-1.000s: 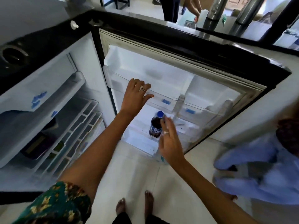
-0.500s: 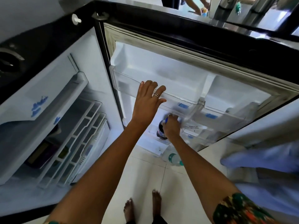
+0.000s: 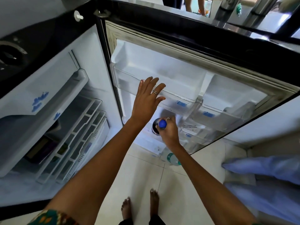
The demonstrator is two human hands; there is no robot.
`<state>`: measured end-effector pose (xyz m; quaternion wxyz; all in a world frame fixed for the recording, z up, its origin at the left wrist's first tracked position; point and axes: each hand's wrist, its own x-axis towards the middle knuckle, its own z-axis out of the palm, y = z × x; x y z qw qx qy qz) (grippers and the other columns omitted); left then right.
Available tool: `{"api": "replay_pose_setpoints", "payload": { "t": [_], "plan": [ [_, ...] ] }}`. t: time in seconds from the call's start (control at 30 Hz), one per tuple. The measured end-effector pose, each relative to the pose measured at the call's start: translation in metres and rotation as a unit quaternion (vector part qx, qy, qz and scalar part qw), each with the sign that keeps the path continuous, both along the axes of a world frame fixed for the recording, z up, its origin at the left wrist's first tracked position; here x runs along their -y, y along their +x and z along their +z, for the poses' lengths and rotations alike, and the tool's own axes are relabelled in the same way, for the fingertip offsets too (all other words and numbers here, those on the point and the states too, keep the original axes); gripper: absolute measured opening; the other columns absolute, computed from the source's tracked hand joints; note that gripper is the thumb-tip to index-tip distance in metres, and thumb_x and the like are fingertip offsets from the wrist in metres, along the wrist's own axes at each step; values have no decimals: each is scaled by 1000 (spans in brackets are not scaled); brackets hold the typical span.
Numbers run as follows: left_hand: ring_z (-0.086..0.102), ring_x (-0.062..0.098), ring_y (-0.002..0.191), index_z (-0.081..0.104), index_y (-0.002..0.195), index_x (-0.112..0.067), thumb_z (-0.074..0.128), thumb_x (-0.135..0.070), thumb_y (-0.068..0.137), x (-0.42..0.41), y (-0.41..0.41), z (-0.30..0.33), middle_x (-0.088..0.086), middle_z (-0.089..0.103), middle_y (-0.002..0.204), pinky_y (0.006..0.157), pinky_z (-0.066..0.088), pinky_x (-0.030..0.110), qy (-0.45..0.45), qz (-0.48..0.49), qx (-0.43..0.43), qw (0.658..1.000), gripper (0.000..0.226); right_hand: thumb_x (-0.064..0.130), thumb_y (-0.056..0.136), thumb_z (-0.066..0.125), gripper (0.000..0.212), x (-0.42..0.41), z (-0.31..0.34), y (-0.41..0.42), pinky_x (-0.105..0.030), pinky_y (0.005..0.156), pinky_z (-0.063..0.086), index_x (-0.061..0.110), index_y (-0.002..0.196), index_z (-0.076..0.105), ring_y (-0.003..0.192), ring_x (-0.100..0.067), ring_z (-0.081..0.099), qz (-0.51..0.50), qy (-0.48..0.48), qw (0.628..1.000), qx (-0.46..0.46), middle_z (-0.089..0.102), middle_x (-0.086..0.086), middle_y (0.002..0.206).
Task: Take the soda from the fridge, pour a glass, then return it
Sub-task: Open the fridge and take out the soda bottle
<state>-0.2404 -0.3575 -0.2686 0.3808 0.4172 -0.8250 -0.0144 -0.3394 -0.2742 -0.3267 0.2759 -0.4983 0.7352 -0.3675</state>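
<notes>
Change: since half a second ago, the left hand [image 3: 148,96] has lifted off the upper door shelf [image 3: 178,88] rim; the blue cap now shows.
Soda bottle [image 3: 156,128]: upright in the lower door shelf, its neck between the right fingers.
Right hand [image 3: 168,129]: reaching down, fingers closed around the cap.
Left hand: fingers spread open, hovering.
</notes>
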Motion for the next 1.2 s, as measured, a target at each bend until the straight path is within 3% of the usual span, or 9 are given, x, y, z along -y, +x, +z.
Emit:
{"api": "replay_pose_setpoints", "payload": {
  "t": [0.1, 0.17, 0.3, 0.43, 0.5, 0.57, 0.7, 0.87, 1.2],
  "plan": [
    [7, 22, 145, 28, 144, -15, 48, -37, 92, -22, 10, 10, 15, 18, 156, 116, -9, 23, 122, -39, -61, 990, 60, 0, 74, 72, 26, -23, 33, 8, -8, 82, 46, 5, 95, 58, 86, -17, 55, -1, -60, 998, 10, 55, -12, 101],
    [3, 14, 145, 14, 146, -20, 38, -47, 94, -48, 24, 5, 7, 11, 157, 118, -3, 30, 183, -43, -121, 975, 63, 4, 72, 75, 29, -31, 64, 8, 5, 73, 38, 0, 97, 60, 78, -9, 54, -7, -83, 996, 46, 52, 1, 93],
    [25, -4, 138, 18, 140, -33, 26, -71, 85, -108, 57, -19, -14, 24, 149, 117, 25, 37, 297, -24, -236, 925, 67, 17, 68, 80, 31, -38, 124, 7, -5, 72, 45, 6, 93, 64, 74, -7, 56, 42, -96, 990, 90, 60, -6, 91],
    [46, -1, 126, 22, 139, -27, 56, -72, 70, -153, 61, -5, -17, 44, 138, 106, 41, 27, 359, -42, -310, 879, 89, 23, 66, 82, 31, -47, 165, 26, -17, 71, 52, 11, 89, 67, 71, -12, 62, 126, -68, 979, 143, 67, -7, 86],
    [53, -7, 115, 23, 137, -12, 72, -43, 61, -163, 63, 0, -21, 53, 126, 96, 44, 14, 353, -23, -352, 867, 96, 24, 65, 82, 22, -49, 175, 38, -25, 65, 53, 19, 78, 65, 68, -16, 62, 154, -63, 970, 178, 67, -7, 79],
    [58, -10, 104, 34, 128, -16, 71, -31, 54, -170, 67, 4, -18, 58, 115, 87, 45, 9, 347, 12, -375, 859, 84, 26, 65, 82, 21, -49, 178, 47, -26, 58, 49, 22, 73, 62, 63, -15, 59, 178, -60, 964, 186, 64, -4, 71],
    [64, -6, 91, 47, 107, -38, 73, -40, 54, -193, 81, 9, -22, 67, 95, 83, 50, 17, 325, 125, -410, 843, 59, 25, 65, 82, 21, -44, 181, 70, -26, 57, 46, 24, 65, 61, 56, -11, 55, 241, -30, 952, 189, 59, 2, 61],
    [62, -14, 85, 49, 101, -35, 71, -40, 51, -244, 109, 19, -22, 68, 91, 76, 46, 5, 277, 202, -500, 796, 55, 29, 70, 79, 15, -68, 187, 125, -14, 52, 37, 22, 74, 67, 46, 1, 49, 361, -1, 907, 216, 57, 13, 54],
    [65, -5, 85, 55, 107, -29, 74, -46, 49, -435, 224, 25, -15, 70, 93, 77, 50, 12, 163, 390, -551, 719, 63, 34, 79, 70, 18, -227, 191, 288, -16, 39, 34, 16, 76, 68, 36, -3, 37, 567, 39, 797, 205, 42, 11, 44]
  ]
}}
